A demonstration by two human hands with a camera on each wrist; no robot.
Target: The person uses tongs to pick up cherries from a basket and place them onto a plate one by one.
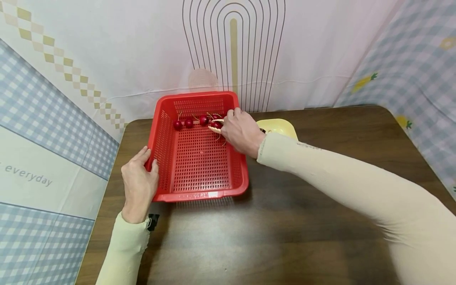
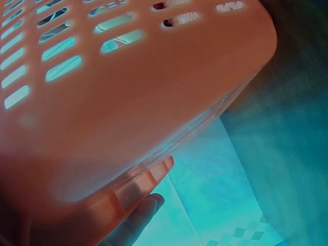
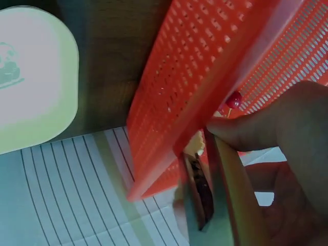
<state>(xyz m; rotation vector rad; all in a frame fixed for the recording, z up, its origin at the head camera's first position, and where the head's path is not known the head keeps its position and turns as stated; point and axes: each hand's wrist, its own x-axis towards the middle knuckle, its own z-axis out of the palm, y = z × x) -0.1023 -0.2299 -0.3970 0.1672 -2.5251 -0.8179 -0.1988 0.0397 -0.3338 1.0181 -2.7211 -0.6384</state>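
A red perforated plastic basket [image 1: 201, 166] stands on the table with several dark red cherries [image 1: 189, 123] along its far end, stems attached. My left hand [image 1: 140, 178] holds the basket's left rim; in the left wrist view its fingers [image 2: 141, 218] lie under the lip. Reaching over the right wall, my right hand [image 1: 240, 130] grips a pair of tongs [image 3: 223, 200]. Their cream tips lie on both sides of a cherry [image 1: 216, 124] inside the basket; whether they squeeze it I cannot tell. The palm hides much of the tongs in the head view.
A yellow dish [image 1: 279, 126] sits right of the basket, partly behind the right forearm; the right wrist view shows a printed picture on its pale surface [image 3: 31, 77]. The brown wooden table [image 1: 228, 245] ends at a patterned cloth backdrop [image 1: 303, 47].
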